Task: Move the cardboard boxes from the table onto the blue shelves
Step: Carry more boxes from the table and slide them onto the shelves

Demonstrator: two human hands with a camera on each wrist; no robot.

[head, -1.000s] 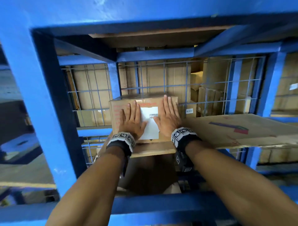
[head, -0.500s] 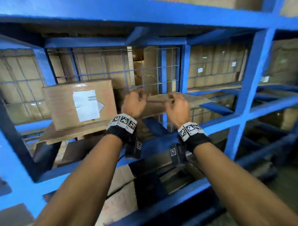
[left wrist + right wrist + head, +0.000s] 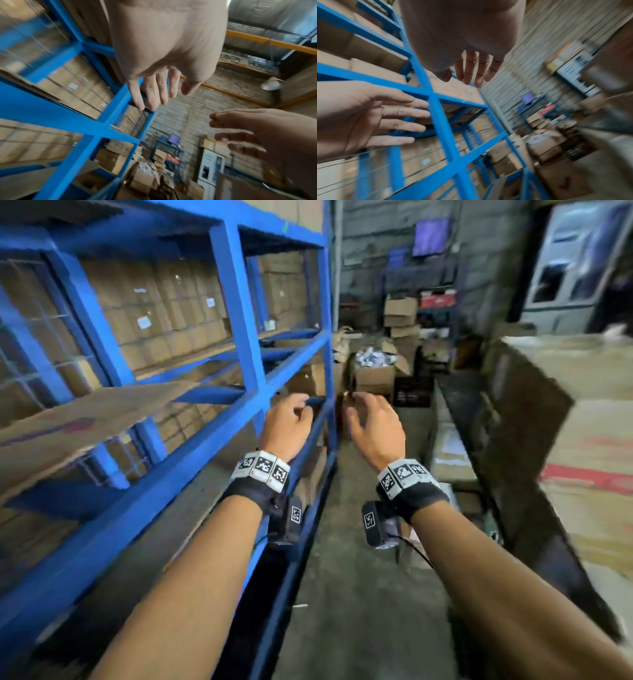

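Both my hands hang in the air in the aisle beside the blue shelves (image 3: 239, 320), and neither holds anything. My left hand (image 3: 297, 409) is close to the shelf's front post, its fingers relaxed and slightly spread (image 3: 154, 93). My right hand (image 3: 359, 409) is a short way to its right, with its fingers loosely extended too (image 3: 471, 73). Large cardboard boxes (image 3: 565, 440) stand at the right, one with a red stripe. A flat cardboard sheet (image 3: 85, 419) lies on the shelf level at the left. The labelled box is out of view.
Stacked cartons (image 3: 164, 313) fill the space behind the shelf's wire mesh. At the aisle's far end stand open boxes (image 3: 375, 371), a black crate (image 3: 412, 392) and a small rack. A concrete floor strip (image 3: 359, 594) runs between the shelves and the boxes on the right.
Both hands came off the labelled box on the shelf and drew back. The view swung right along the aisle, and that box has left the frame.
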